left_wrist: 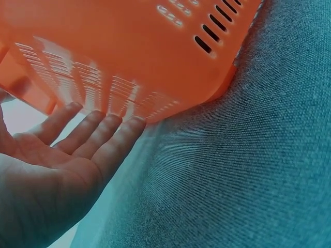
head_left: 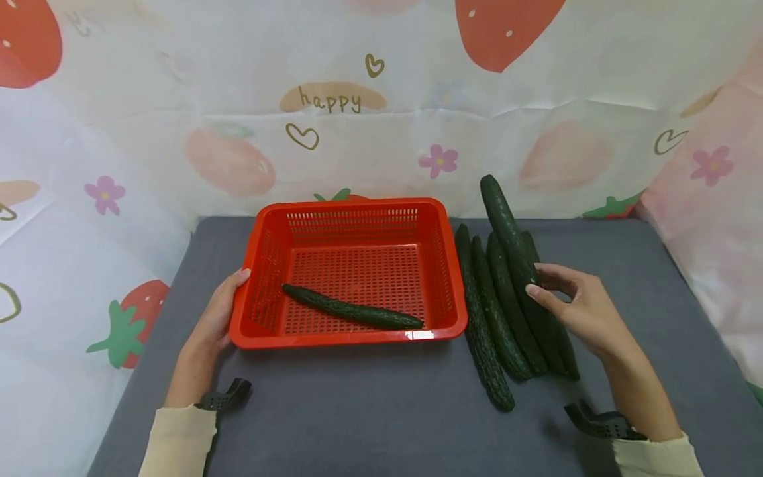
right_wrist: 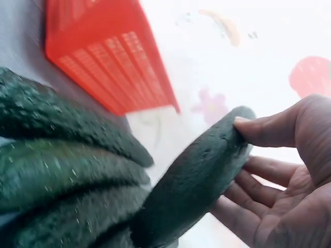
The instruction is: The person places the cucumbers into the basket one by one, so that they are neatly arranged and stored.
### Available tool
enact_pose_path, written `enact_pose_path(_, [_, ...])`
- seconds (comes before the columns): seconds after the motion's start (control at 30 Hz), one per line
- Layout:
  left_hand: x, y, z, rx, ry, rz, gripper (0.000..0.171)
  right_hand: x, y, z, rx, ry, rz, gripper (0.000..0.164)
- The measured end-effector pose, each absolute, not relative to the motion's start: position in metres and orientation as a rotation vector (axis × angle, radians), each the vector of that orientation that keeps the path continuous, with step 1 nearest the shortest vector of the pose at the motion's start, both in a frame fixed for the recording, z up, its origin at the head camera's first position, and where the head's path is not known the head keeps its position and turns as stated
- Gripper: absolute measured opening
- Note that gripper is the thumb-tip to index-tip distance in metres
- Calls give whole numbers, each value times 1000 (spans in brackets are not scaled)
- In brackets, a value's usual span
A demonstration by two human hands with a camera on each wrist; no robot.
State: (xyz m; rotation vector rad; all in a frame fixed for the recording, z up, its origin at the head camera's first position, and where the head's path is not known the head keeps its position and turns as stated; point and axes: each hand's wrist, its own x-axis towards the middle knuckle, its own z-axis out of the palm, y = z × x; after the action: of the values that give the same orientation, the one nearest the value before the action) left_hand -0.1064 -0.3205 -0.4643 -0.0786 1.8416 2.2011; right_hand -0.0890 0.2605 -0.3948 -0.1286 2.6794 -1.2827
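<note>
the left hand [head_left: 217, 308] grips the left side of a red basket [head_left: 334, 340], thumb at the rim and fingers against the outer wall. one cucumber [head_left: 352, 311] lies in the basket, near its front edge. the right hand [head_left: 578, 298] pinches a held cucumber [head_left: 517, 255] between thumb and fingers, its far end raised (the near end sits among the others). more cucumbers [head_left: 484, 324] lie side by side on the gray cloth [head_left: 357, 411], just right of the basket.
</note>
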Motion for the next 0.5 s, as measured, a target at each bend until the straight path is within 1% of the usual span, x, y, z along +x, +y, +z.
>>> enact_pose_path(0.2, [-106,-324,-464,3,1808,2241,28,-94,239,-380,-244,2666,-1312,59])
enact_pose_path(0.5, [-104,-321,-465,-69,1821,2215,31,-99,212,-364,-402,2669,-1230,52])
